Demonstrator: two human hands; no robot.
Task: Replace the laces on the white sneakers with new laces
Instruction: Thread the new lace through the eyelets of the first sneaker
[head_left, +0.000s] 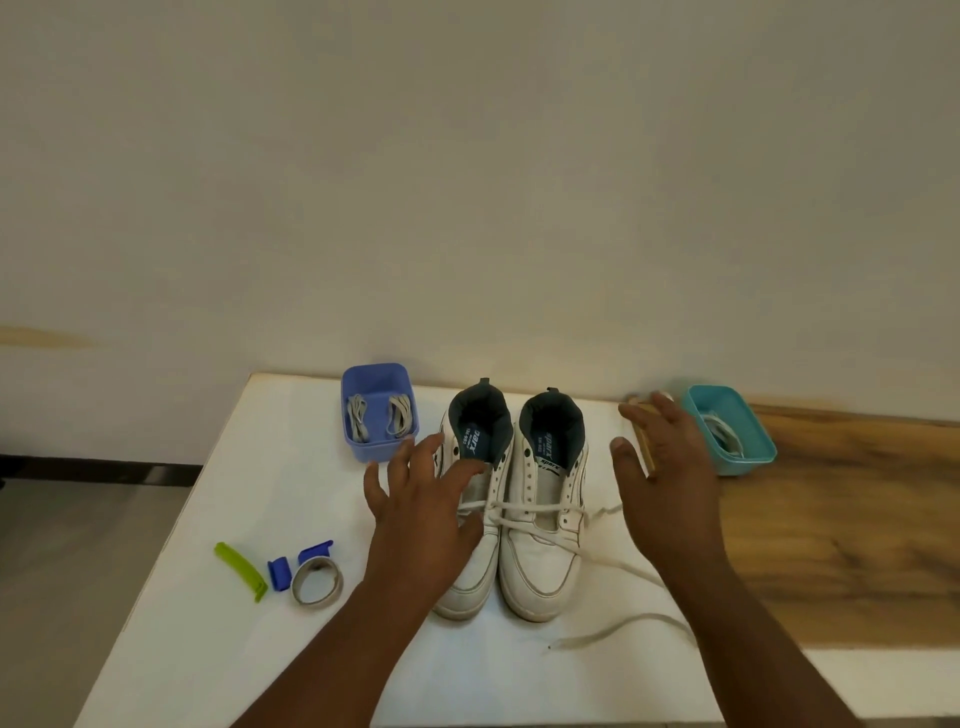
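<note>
Two white sneakers stand side by side on the white board, toes toward me: the left sneaker (475, 525) and the right sneaker (545, 519). A white lace (535, 512) runs across both shoes, and its loose end (618, 631) trails over the board to the right. My left hand (421, 514) hovers open with spread fingers over the left sneaker. To the right of the right sneaker, my right hand (662, 467) is open, fingers spread, apart from the shoe. A blue box (382, 449) behind the left sneaker holds two bundled grey laces (376, 415).
A teal box (748, 457) with a lace inside sits at the right on the wooden table (841, 545). A green clip (241, 571), a blue clip (293, 564) and a tape roll (317, 581) lie at the left of the white board (249, 493). A wall stands close behind.
</note>
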